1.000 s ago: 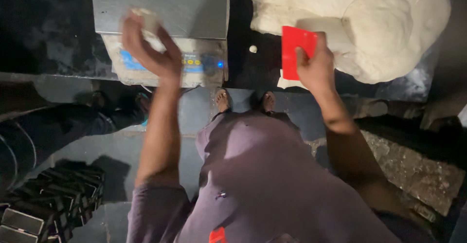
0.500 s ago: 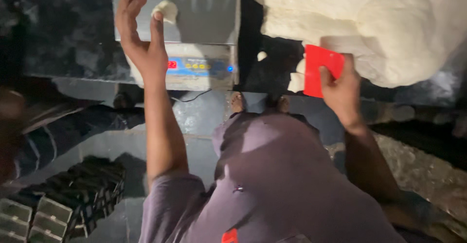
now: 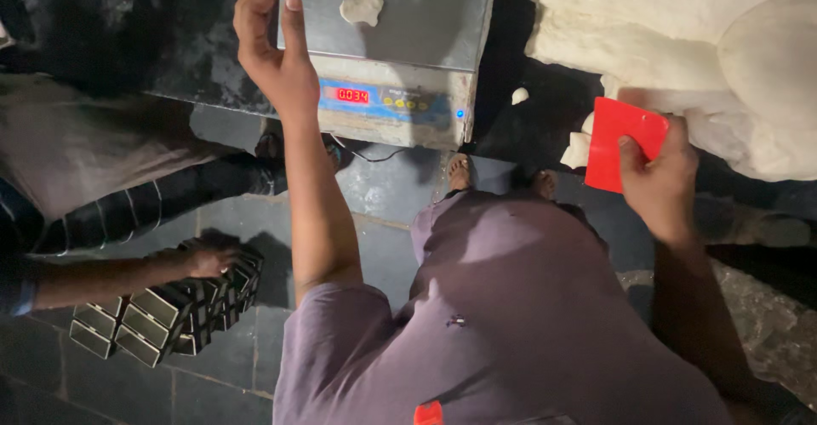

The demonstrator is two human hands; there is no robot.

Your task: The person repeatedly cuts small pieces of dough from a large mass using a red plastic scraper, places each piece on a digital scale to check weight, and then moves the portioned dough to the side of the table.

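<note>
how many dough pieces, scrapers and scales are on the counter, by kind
Dough pieces: 4 – small piece on the scale, big mass, crumb, lump beside the scraper
Red scraper, in right hand: 1
Scale, left hand at its edge: 1
Total: 6

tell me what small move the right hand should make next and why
Probably press the red scraper in the right hand into the big dough mass to cut another bit: only a small dough piece lies on the scale, and the left hand is empty.

dark counter (image 3: 128,42) | scale (image 3: 400,59) w/ dough bit (image 3: 362,4) | big dough mass (image 3: 681,17)
</note>
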